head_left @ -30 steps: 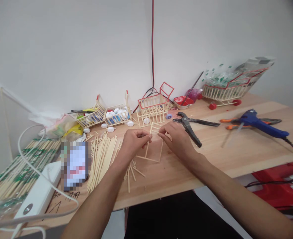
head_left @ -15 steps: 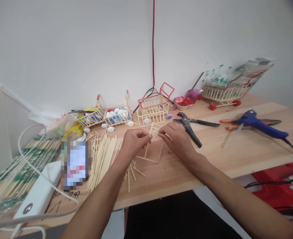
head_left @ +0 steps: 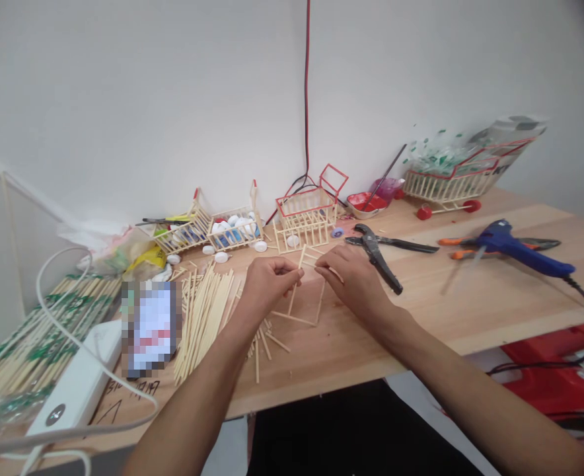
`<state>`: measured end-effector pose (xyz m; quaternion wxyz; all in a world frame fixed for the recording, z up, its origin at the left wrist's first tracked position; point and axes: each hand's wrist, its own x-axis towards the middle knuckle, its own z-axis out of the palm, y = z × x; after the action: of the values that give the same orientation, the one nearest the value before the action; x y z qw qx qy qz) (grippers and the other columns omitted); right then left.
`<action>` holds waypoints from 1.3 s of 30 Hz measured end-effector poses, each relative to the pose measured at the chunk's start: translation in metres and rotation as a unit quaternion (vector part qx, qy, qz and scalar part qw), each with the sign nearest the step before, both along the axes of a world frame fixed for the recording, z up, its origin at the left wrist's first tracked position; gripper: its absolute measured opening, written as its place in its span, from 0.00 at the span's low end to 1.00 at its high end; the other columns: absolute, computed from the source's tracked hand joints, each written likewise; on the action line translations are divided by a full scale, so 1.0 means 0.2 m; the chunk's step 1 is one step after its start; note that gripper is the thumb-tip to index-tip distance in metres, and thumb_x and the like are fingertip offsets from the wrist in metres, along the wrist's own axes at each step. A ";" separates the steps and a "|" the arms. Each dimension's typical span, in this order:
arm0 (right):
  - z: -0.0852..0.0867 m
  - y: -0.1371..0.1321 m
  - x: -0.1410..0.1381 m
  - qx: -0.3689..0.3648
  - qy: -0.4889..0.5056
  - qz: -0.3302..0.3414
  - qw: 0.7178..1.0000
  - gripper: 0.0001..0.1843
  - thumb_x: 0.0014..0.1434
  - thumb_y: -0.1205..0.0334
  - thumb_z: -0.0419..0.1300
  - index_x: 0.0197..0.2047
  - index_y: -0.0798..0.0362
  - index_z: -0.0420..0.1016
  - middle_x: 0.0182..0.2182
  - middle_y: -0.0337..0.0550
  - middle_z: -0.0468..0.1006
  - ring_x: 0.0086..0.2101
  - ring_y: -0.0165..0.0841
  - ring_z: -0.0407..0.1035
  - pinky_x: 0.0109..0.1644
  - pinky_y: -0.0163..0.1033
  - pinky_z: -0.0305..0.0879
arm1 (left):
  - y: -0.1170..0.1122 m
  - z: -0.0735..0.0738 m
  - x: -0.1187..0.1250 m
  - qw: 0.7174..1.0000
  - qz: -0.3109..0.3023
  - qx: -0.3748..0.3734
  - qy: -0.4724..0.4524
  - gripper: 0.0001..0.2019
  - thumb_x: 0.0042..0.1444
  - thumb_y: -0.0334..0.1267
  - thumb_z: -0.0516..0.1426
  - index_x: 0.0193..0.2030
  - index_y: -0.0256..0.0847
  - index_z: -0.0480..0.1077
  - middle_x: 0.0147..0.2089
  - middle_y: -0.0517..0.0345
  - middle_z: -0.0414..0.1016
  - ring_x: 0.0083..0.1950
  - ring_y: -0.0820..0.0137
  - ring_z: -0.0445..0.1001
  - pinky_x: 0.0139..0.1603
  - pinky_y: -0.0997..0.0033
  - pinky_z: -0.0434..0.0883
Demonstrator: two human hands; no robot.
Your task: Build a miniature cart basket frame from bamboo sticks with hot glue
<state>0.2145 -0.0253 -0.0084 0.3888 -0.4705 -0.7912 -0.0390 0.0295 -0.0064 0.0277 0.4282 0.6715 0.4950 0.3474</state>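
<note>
Across the worktop [head_left: 421, 297], I have left hand [head_left: 272, 277] and right hand [head_left: 347, 272] pinching a stick frame [head_left: 294, 318], probably light, stiff, fragile, best held near its joints.

Slight shift of the stick frame [head_left: 292, 302]

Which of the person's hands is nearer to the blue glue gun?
Right. The right hand is left of the blue glue gun, with black-handled pliers between them; the left hand is farther left, beyond the right hand.
</note>
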 end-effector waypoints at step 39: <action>0.03 0.00 0.04 -0.095 0.240 -0.074 0.963 0.11 0.65 0.57 0.51 0.41 0.54 0.70 0.35 0.44 0.75 0.34 0.33 0.66 0.40 0.39 0.60 | 0.02 -0.01 -0.04 1.000 -0.008 -0.006 -0.025 0.10 0.48 0.41 0.61 0.24 0.35 0.73 0.21 0.59 0.72 0.19 0.79 0.63 0.21 0.78 0.59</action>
<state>0.2235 -0.0255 -0.0025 0.5167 -0.5582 -0.6378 0.1212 0.0223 -0.0020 0.0254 0.4470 0.6639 0.4811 0.3577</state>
